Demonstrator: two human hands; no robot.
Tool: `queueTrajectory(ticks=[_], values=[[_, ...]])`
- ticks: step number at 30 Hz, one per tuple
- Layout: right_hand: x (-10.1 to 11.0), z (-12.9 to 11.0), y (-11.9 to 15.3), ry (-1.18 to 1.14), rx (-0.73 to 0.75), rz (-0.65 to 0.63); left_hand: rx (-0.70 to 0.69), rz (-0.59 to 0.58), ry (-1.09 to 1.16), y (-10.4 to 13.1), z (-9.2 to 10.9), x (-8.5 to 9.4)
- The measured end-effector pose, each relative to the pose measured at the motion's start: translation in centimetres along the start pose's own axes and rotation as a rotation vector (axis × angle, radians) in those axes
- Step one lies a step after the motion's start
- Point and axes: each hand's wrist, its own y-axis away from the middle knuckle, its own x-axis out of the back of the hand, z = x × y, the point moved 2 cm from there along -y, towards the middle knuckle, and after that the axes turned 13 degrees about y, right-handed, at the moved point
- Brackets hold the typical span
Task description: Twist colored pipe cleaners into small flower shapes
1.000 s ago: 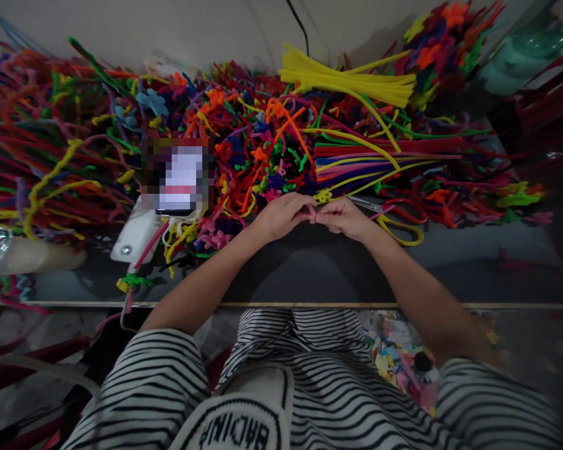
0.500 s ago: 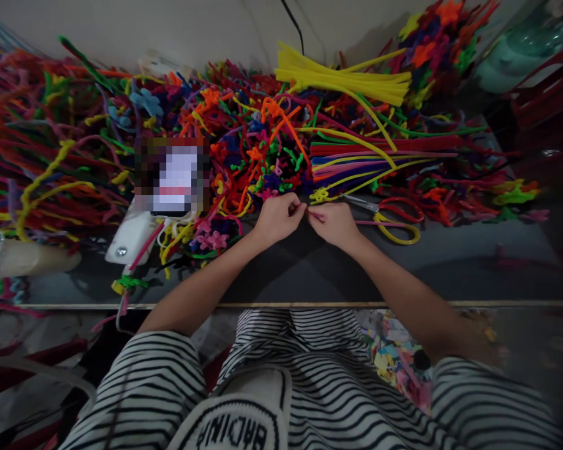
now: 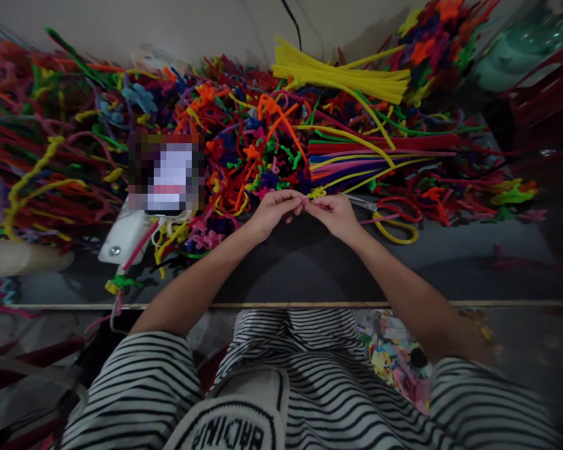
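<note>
Thumbs and fingers pressed in, my left hand (image 3: 274, 212) and right hand (image 3: 336, 215) meet, both pinching a pink fuzzy stem (image 3: 367, 222), its tail poking out past my right knuckles! Just right of my grip lie scissors (image 3: 371, 206); just beyond it, a yellow twisted piece (image 3: 316, 192); farther, a multicoloured bundle (image 3: 342, 164); farther still, a yellow bundle (image 3: 342, 78)!
</note>
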Motion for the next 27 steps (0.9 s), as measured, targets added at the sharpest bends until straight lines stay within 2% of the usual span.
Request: queueTrajectory(ticks=[3, 7, 11, 14, 16, 18, 23, 27], values=[[-0.1, -0.1, 0.0, -0.046, 0.03, 0.032, 0.078, 0.028, 0.115, 0.0, -0.1, 0.0], [-0.3, 0.2, 0.1, -0.059, 0.033, 0.049, 0.087, 0.068, 0.145, -0.3, -0.7, 0.3], [-0.7, 0.2, 0.2, -0.085, 0.016, -0.008, 0.053, 0.037, 0.095, -0.5, -1.2, 0.5], [-0.8, -0.2, 0.2, -0.07, 0.021, 0.004, 0.019, 0.009, -0.026, -0.5, -1.5, 0.6], [-0.6, -0.6, 0.2, -0.063, 0.019, 0.027, -0.028, -0.008, -0.088, -0.5, -1.6, 0.6], [-0.4, -0.9, 0.1, -0.092, 0.003, -0.01, -0.091, -0.041, -0.131, -0.5, -1.6, 0.7], [0.2, -0.9, 0.2, -0.13, -0.047, -0.275, -0.282, -0.168, -0.389, -0.5, -1.8, 0.6], [0.4, -0.4, 0.0, -0.208, -0.143, -0.256, -0.421, -0.161, -0.542, 0.2, -0.8, -0.2]])
